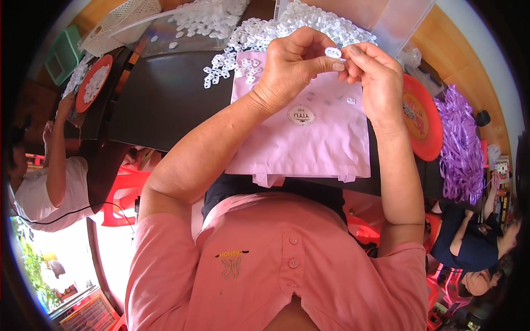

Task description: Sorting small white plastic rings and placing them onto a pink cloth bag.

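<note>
A small white oval plastic piece with holes (333, 52) is pinched between the thumb and forefinger of my left hand (290, 66). Beside its right end, the fingers of my right hand (381, 77) are closed together; what they grip, if anything, is too small to make out. Both hands are raised over a pink cloth bag (298, 146) lying flat on the dark table. One loose white piece (351, 101) rests on the bag below my right hand. A heap of similar white pieces (309, 22) lies just beyond my hands, with a few spilling onto the bag's far left corner.
Right of the bag are a round red tray (422, 118) and a bundle of purple ribbons (461, 143). A clear plastic bag of white pieces (193, 27) lies at the far left. Another person's arm (58, 138) reaches toward a red plate (88, 105); more people sit at right.
</note>
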### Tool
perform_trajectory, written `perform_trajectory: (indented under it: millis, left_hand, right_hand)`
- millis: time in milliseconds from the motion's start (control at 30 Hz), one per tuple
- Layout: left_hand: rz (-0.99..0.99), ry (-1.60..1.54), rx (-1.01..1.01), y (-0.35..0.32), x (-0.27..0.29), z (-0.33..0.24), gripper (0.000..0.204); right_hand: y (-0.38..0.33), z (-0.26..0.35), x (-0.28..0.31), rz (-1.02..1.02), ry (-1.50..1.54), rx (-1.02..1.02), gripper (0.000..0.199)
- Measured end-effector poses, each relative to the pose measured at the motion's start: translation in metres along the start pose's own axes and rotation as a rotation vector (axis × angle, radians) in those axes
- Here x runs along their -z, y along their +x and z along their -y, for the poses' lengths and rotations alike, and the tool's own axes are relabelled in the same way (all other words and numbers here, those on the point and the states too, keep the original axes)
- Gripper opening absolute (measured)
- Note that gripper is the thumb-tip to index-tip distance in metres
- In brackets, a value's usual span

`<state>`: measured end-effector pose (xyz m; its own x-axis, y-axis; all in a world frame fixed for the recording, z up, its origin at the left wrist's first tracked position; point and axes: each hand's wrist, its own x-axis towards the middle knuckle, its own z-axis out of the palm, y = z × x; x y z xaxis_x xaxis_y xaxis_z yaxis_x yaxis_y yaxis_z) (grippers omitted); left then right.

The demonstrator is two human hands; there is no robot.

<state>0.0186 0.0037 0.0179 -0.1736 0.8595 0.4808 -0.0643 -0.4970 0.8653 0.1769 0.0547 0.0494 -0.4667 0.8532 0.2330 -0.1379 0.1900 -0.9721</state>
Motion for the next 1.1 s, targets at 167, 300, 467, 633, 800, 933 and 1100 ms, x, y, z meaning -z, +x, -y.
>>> perform_trajectory:
  millis: [167, 300, 467, 633, 800, 933, 1100]
  left_hand:
    - [-0.008, 0.021, -0.027, -0.0004, 0.0, 0.0, 0.025]
    - [-0.016, 0.097, -0.034, -0.0005, 0.0007, 0.0011, 0.025]
    - [0.005, 0.122, -0.069, -0.0009, 0.0017, -0.0003, 0.024]
    - [-0.04, 0.13, -0.128, -0.0006, 0.0002, 0.0014, 0.02]
    - [-0.008, 0.181, -0.064, -0.0015, 0.0019, -0.0004, 0.023]
    - [-0.017, 0.149, -0.082, -0.0006, 0.0027, 0.0033, 0.023]
    - [-0.028, 0.178, -0.116, -0.0011, 0.003, 0.0025, 0.023]
  right_hand:
    - [0.0003, -0.0005, -0.0008, 0.007, -0.029, 0.006, 0.019]
    - [-0.0008, -0.0011, -0.0034, 0.013, -0.054, -0.018, 0.018]
    - [-0.0008, -0.0004, -0.0036, 0.028, -0.053, -0.012, 0.019]
    - [-0.0011, 0.0005, -0.0042, 0.025, -0.047, -0.013, 0.019]
    - [-0.0011, 0.0, -0.0028, 0.057, -0.085, -0.017, 0.019]
    - [-0.0021, 0.0013, -0.0066, 0.035, -0.056, -0.002, 0.018]
    - [-0.0025, 0.0021, -0.0063, 0.042, -0.057, 0.005, 0.016]
